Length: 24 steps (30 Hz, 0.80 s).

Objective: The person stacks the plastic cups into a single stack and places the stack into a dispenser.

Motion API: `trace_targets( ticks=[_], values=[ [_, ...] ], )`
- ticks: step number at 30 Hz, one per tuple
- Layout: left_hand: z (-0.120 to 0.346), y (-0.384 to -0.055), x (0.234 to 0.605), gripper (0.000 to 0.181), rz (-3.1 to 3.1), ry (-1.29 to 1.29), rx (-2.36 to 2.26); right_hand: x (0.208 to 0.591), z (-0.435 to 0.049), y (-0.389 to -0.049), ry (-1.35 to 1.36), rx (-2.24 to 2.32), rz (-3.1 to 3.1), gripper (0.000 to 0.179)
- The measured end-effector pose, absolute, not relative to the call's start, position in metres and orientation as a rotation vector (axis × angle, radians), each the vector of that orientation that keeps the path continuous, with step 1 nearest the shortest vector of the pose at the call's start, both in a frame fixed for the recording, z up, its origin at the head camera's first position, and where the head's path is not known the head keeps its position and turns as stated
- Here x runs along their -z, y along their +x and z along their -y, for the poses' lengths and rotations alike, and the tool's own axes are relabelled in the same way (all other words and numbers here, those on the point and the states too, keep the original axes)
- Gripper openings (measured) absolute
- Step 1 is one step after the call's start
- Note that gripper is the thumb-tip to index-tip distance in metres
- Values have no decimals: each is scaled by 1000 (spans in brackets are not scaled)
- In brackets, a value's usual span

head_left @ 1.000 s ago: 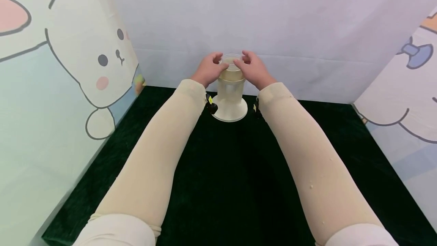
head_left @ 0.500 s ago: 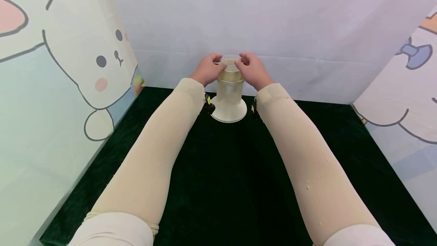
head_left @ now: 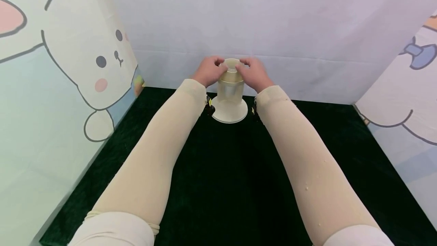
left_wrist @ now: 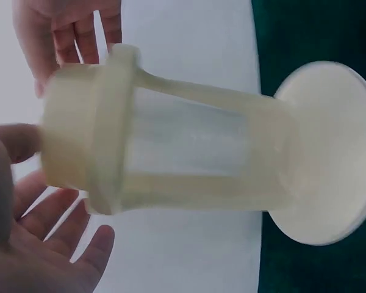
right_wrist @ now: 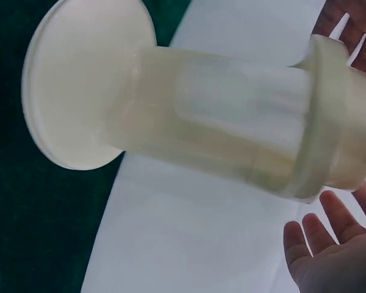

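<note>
A cream, translucent plastic cup dispenser (head_left: pixel 230 92) stands upright on its round base (head_left: pixel 229 116). Its upper collar (left_wrist: pixel 73 125) rises above a wider ring (left_wrist: pixel 113 131), and a paler translucent section (left_wrist: pixel 186 134) shows in the body. My left hand (head_left: pixel 209 71) grips the left side of the collar, thumb in front and forefinger behind. On the opposite side my right hand (head_left: pixel 255 74) holds the same collar in the same way. Both wrist views show the other fingers spread loosely around the ring. What lies inside the collar is too small to make out.
Dark green cloth (head_left: pixel 218 185) covers the table. A pale wall sheet (head_left: pixel 290 22) hangs right behind the dispenser. Printed panels (head_left: pixel 68 67) with cartoon animals stand along both sides.
Clear ridged cups stood out above the dispenser's top before; now the cream rim shows there instead. Both hands have sunk slightly with it. The base has hardly moved.
</note>
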<state>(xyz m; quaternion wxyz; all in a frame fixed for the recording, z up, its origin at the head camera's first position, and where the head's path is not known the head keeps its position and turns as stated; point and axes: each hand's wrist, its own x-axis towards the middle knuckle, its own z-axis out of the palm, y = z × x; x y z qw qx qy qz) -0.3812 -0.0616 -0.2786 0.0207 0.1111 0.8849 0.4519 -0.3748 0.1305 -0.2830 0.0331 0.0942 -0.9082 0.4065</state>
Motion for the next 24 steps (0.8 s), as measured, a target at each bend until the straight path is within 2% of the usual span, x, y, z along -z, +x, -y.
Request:
trace_targets(
  ticks=[5, 11, 18, 24],
  values=[
    [62, -382, 279, 51, -2758, 298, -1390, 285, -129, -374, 302, -1274, 2792, 58],
    [73, -375, 276, 61, -2728, 247, -1401, 292, -135, -371, 303, -1352, 2782, 62],
    [100, -357, 278, 64, -2826, 223, -1248, 304, -170, -352, 220, -1389, 2832, 68],
    [116, -341, 282, 66, -2786, 248, -1243, 295, -198, -332, 212, -1323, 2837, 71]
  ],
)
